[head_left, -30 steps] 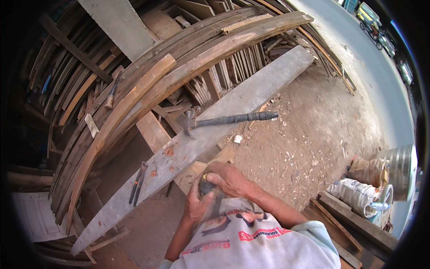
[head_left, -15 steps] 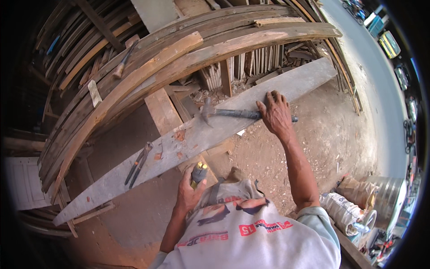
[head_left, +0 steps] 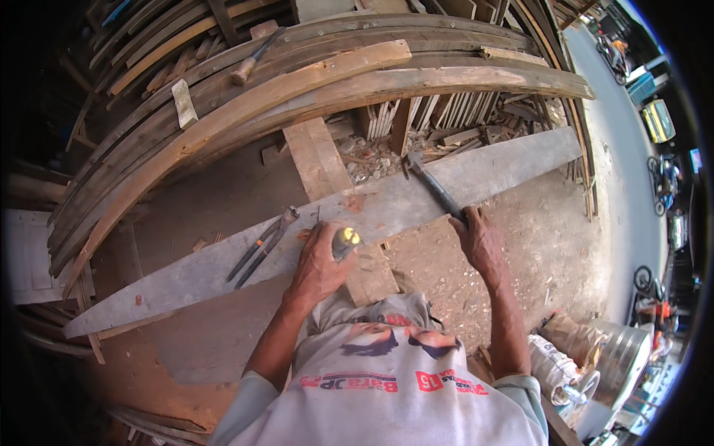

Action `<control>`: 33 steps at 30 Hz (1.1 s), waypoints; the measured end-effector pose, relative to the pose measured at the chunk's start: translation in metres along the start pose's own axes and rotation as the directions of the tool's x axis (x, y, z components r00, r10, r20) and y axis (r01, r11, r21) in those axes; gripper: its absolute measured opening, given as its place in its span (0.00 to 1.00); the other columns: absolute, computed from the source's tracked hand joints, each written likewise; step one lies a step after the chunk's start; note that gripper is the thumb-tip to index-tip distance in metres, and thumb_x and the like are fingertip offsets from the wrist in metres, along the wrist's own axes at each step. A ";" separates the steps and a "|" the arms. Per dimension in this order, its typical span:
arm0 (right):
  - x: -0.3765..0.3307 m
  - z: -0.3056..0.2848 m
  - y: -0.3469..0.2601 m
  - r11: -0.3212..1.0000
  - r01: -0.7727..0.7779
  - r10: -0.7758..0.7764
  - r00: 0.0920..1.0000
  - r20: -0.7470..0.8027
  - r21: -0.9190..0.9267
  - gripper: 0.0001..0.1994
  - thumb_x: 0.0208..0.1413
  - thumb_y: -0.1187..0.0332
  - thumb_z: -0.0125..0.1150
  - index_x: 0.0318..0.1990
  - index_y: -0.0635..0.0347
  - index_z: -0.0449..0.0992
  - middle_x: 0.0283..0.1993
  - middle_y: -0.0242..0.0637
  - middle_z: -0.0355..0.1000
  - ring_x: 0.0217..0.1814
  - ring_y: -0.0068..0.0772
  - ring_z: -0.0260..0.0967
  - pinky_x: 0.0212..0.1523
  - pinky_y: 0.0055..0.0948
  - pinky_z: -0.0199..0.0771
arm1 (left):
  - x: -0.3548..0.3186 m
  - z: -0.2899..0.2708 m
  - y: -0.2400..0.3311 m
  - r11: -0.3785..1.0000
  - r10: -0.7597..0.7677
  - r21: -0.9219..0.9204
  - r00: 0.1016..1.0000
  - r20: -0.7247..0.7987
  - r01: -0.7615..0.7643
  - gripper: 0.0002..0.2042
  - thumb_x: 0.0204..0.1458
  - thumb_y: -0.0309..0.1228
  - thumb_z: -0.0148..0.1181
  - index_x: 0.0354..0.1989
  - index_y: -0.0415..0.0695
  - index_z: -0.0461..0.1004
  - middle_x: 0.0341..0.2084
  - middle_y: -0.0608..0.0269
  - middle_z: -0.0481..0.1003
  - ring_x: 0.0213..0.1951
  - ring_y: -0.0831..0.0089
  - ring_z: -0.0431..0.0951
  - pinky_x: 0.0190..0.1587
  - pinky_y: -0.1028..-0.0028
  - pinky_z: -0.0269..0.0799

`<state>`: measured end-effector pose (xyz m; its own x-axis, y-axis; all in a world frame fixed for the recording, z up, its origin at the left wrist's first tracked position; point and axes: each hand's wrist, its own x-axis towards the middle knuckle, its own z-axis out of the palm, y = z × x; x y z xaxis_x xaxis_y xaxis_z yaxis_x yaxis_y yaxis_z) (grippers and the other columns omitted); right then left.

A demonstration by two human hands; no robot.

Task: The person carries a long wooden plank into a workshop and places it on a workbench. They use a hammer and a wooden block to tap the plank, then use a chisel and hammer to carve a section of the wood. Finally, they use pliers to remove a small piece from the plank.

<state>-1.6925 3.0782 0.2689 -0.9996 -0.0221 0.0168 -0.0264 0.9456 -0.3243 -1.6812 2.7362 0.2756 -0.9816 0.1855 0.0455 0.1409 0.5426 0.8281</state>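
A long grey board (head_left: 506,165) lies slantwise across the middle, tapering at its left end. My right hand (head_left: 482,244) is wrapped round the end of the dark handle of a claw hammer (head_left: 439,189), whose head is over the board's far edge. My left hand (head_left: 318,262), at the board's near edge, grips a tool with a dark, yellow-topped handle (head_left: 345,241); its lower part is hidden. Left of that hand, pincers (head_left: 268,239) with black and orange grips rest on the board. Beyond the hand, a reddish-brown patch (head_left: 355,201) marks the surface.
Long curved timbers (head_left: 327,93) are stacked behind the board, with a wood-handled tool (head_left: 253,61) on top. A plank (head_left: 312,152) runs beneath the board. Sacks (head_left: 554,364) and a metal drum (head_left: 621,357) stand at the lower right, beside a road (head_left: 610,149) with vehicles.
My right hand has closed on the hammer's handle and swung it, so the head now points away from me. My left hand has brought its tool forward to the board.
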 end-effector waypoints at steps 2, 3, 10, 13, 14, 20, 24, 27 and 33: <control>-0.015 0.012 -0.024 0.988 -0.089 0.091 0.996 -0.015 0.123 0.15 0.68 0.58 0.58 0.45 0.63 0.69 0.38 0.58 0.72 0.38 0.66 0.73 0.36 0.55 0.71 | 0.007 0.006 -0.009 0.989 0.075 0.121 0.993 0.093 -0.086 0.24 0.49 0.26 0.67 0.54 0.35 0.67 0.65 0.39 0.64 0.67 0.44 0.63 0.68 0.53 0.58; -0.023 0.022 -0.029 0.983 -0.101 0.111 0.992 -0.060 0.151 0.15 0.69 0.58 0.56 0.44 0.64 0.68 0.37 0.60 0.72 0.36 0.68 0.72 0.34 0.55 0.70 | 0.007 0.010 -0.013 0.979 0.107 0.163 0.989 0.103 -0.123 0.24 0.49 0.27 0.67 0.54 0.34 0.67 0.67 0.39 0.61 0.69 0.43 0.59 0.69 0.51 0.56; -0.024 0.050 -0.046 0.883 -0.298 0.340 0.939 -0.055 0.361 0.17 0.72 0.57 0.50 0.42 0.66 0.65 0.29 0.64 0.69 0.32 0.72 0.67 0.31 0.55 0.64 | -0.008 0.033 -0.022 0.847 0.277 0.335 0.881 0.383 -0.412 0.29 0.51 0.35 0.69 0.57 0.33 0.65 0.72 0.37 0.53 0.75 0.42 0.49 0.73 0.47 0.50; -0.026 0.057 -0.045 0.898 -0.264 0.314 0.945 -0.092 0.352 0.17 0.72 0.57 0.50 0.42 0.66 0.65 0.29 0.65 0.68 0.31 0.72 0.66 0.30 0.55 0.64 | -0.016 0.026 -0.011 0.964 0.261 -0.174 0.836 0.482 -0.200 0.32 0.53 0.37 0.68 0.63 0.37 0.63 0.69 0.37 0.59 0.72 0.42 0.57 0.72 0.51 0.54; -0.026 0.058 -0.044 0.888 -0.283 0.334 0.939 -0.086 0.361 0.17 0.72 0.57 0.50 0.42 0.66 0.64 0.29 0.65 0.68 0.31 0.72 0.66 0.30 0.55 0.64 | -0.014 0.015 -0.001 0.972 0.173 -0.227 0.835 0.523 -0.059 0.35 0.55 0.37 0.67 0.68 0.39 0.59 0.67 0.38 0.62 0.69 0.41 0.62 0.72 0.53 0.57; -0.026 0.075 -0.038 0.875 -0.340 0.390 0.917 -0.083 0.345 0.16 0.72 0.56 0.51 0.43 0.64 0.66 0.26 0.48 0.67 0.27 0.45 0.66 0.30 0.44 0.67 | 0.016 0.006 -0.005 0.956 0.123 0.259 0.990 0.073 -0.138 0.37 0.54 0.33 0.67 0.69 0.36 0.56 0.68 0.35 0.60 0.71 0.40 0.60 0.72 0.53 0.57; -0.028 0.078 -0.036 0.859 -0.346 0.403 0.912 -0.079 0.378 0.17 0.72 0.56 0.52 0.42 0.63 0.66 0.24 0.42 0.65 0.26 0.37 0.65 0.29 0.41 0.66 | 0.001 0.014 -0.004 0.963 0.162 0.147 0.921 0.355 -0.226 0.33 0.55 0.33 0.66 0.66 0.36 0.59 0.66 0.35 0.62 0.70 0.42 0.61 0.71 0.53 0.58; -0.029 0.064 -0.050 0.807 -0.443 0.470 0.882 0.029 0.390 0.18 0.72 0.55 0.49 0.45 0.67 0.65 0.31 0.66 0.69 0.34 0.72 0.67 0.33 0.55 0.66 | 0.000 -0.001 0.019 0.978 0.134 -0.208 0.813 0.567 -0.016 0.27 0.57 0.33 0.65 0.62 0.37 0.62 0.58 0.41 0.70 0.62 0.49 0.71 0.65 0.57 0.65; -0.025 0.065 -0.050 0.796 -0.402 0.454 0.891 -0.009 0.452 0.19 0.73 0.54 0.48 0.45 0.65 0.66 0.33 0.65 0.70 0.36 0.72 0.69 0.35 0.55 0.67 | 0.071 -0.037 0.031 0.834 0.146 -0.550 0.975 0.170 -0.029 0.16 0.60 0.31 0.63 0.53 0.45 0.67 0.33 0.66 0.74 0.34 0.78 0.77 0.38 0.73 0.76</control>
<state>-1.6665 3.0109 0.2232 -0.9023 0.4128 -0.1242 0.3767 0.6150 -0.6927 -1.7508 2.7361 0.3254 -0.9141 0.3993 0.0702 0.0751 -0.0033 0.9972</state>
